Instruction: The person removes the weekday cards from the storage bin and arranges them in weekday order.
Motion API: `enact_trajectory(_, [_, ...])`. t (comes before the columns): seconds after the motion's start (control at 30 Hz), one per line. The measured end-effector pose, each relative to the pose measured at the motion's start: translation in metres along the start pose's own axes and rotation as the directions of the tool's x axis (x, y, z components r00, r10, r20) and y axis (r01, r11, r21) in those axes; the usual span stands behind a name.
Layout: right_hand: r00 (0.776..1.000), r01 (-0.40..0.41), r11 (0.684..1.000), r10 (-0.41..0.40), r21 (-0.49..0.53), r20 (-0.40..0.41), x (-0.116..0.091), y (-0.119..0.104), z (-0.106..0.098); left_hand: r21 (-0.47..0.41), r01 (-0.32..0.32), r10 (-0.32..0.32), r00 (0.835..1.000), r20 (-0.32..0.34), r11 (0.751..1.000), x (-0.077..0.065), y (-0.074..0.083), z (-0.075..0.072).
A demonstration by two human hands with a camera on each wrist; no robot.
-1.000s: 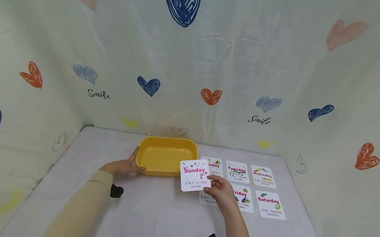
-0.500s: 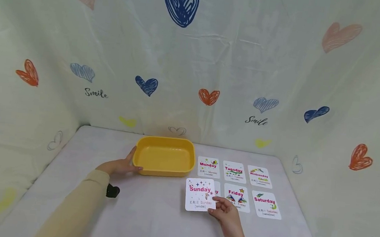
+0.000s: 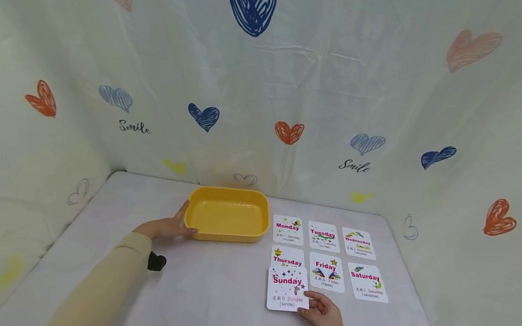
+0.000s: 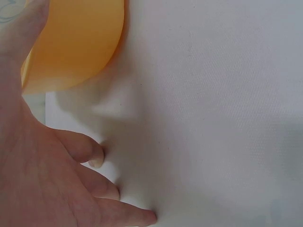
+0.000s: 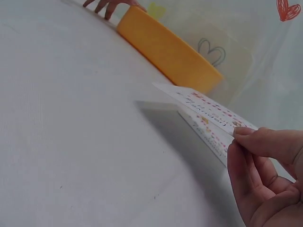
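My right hand [image 3: 322, 318] pinches the white "Sunday" card [image 3: 287, 287] by its lower right edge, thumb against fingertips. In the right wrist view the Sunday card [image 5: 208, 106] is tilted above the table and casts a shadow. From the head it overlaps the lower part of the "Thursday" card [image 3: 287, 256], which lies flat. At the left end of a yellow tray [image 3: 226, 236], my left hand [image 3: 166, 229] rests with spread fingers against its side. In the left wrist view, one digit touches the tray [image 4: 85, 52] while other fingertips rest on the table.
Flat beside and behind Thursday lie the day cards "Monday" [image 3: 288, 230], "Tuesday" [image 3: 324, 237], "Wednesday" [image 3: 358, 243], "Friday" [image 3: 327, 272] and "Saturday" [image 3: 368, 282], in two rows. A heart-printed curtain [image 3: 319, 85] hangs behind the white table [image 3: 212, 293].
My right hand has brought the Sunday card from beside the tray down toward the front and slightly right, uncovering Monday and part of Thursday. The left hand stays at the tray.
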State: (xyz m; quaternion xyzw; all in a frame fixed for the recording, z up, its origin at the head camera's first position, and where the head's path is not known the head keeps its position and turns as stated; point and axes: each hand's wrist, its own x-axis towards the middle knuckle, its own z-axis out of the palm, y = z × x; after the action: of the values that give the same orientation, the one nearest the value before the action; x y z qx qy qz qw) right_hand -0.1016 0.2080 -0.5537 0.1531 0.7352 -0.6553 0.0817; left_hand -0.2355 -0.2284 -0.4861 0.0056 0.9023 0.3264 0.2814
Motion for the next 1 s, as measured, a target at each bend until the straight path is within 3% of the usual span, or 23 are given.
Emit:
enact_trajectory(0.23, [0.999,-0.031,0.996,0.029,-0.087,-0.025,-0.003,0.011,-0.008,-0.002,-0.002,0.002,1.000,0.007,1.000,0.002,0.000,-0.001])
enact_trajectory(0.6, [0.998,0.041,0.952,-0.052,-0.304,-0.029,-0.009,0.016,-0.009,0.024,0.016,-0.016,1.000,-0.002,1.000,0.003,0.000,0.002])
enact_trajectory(1.0, [0.992,0.083,0.926,-0.043,-0.369,0.115,-0.009,0.012,-0.014,0.018,0.012,-0.012,1.000,0.014,1.000,0.010,-0.005,0.001])
